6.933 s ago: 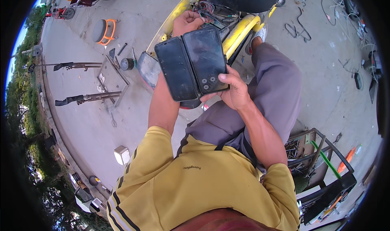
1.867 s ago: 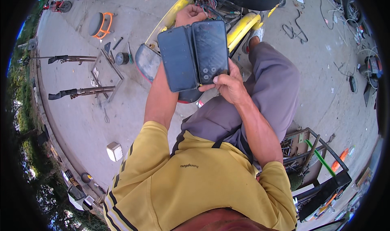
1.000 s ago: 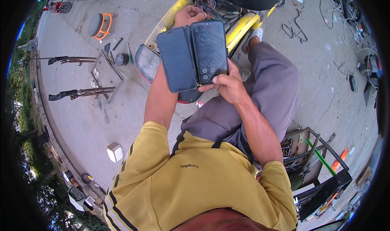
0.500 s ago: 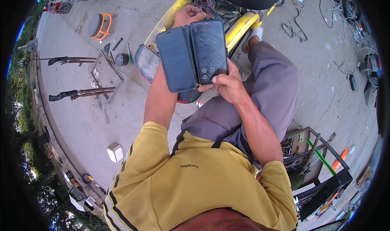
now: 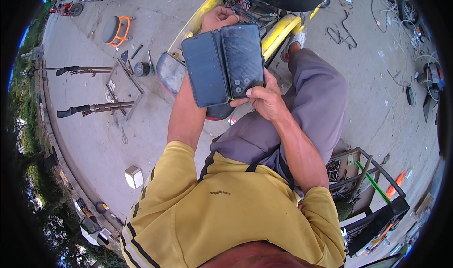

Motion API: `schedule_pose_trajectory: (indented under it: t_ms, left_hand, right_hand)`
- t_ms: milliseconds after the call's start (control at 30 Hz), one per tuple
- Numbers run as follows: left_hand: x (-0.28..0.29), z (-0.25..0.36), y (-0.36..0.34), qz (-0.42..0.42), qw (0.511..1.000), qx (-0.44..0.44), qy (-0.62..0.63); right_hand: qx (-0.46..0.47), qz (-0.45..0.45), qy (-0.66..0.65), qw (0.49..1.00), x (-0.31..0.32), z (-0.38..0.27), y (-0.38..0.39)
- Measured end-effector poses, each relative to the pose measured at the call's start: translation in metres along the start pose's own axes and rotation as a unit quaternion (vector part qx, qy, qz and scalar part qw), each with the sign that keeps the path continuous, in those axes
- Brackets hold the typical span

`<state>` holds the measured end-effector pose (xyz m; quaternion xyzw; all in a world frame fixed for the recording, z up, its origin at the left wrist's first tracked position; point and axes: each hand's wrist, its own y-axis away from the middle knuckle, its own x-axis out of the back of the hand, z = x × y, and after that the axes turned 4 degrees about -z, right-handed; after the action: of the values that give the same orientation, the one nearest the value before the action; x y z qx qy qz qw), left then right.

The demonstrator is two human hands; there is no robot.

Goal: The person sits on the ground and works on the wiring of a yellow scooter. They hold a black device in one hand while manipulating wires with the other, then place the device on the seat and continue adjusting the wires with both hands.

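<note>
A dark smartphone in a folding case lies opened out in front of me, its dusty screen dim with a few round icons low down. My right hand grips its lower right corner, thumb over the front edge and fingers behind. The case's flap spreads to the left and covers part of my left forearm. Beyond the phone, my left hand is closed with curled fingers beside a bundle of coloured wires. Whatever it pinches is too small to make out. The wires come out of a yellow vehicle body.
A round stool with an orange frame stands at the far left. Nearer are a metal frame, a dark round can and loose tools. A tool cart is at my right. Black cable lies on the floor.
</note>
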<state>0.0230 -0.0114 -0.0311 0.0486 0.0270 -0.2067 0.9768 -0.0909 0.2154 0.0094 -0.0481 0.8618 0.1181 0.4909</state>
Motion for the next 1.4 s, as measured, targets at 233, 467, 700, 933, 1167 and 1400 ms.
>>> schedule_pose_trajectory:
  t_ms: [233,467,700,933,1167,1400]
  left_hand:
    - [0.0022,-0.0036,-0.0020,-0.011,1.000,0.000,0.020]
    - [-0.0001,0.0001,-0.0003,-0.002,1.000,0.007,0.017]
    - [0.0016,-0.0019,-0.0013,-0.005,1.000,0.010,0.011]
    - [0.0005,-0.0050,-0.0014,-0.008,0.999,0.003,0.038]
    - [0.0027,-0.0036,-0.0022,-0.006,1.000,0.000,0.010]
    - [0.0014,-0.0032,-0.0026,0.001,1.000,0.004,-0.005]
  right_hand:
    - [0.002,-0.002,0.001,1.000,0.0001,-0.0005,-0.0002]
    - [0.002,-0.004,0.004,1.000,0.0031,0.0007,-0.0003]
    - [0.005,-0.004,0.004,1.000,0.0003,-0.0012,0.0005]
    - [0.002,0.001,0.000,1.000,0.0006,-0.0009,0.0003]
    - [-0.001,-0.001,0.001,1.000,0.0000,-0.0008,0.0010]
    - [-0.004,-0.007,0.000,1.000,0.0031,0.0003,0.0006]
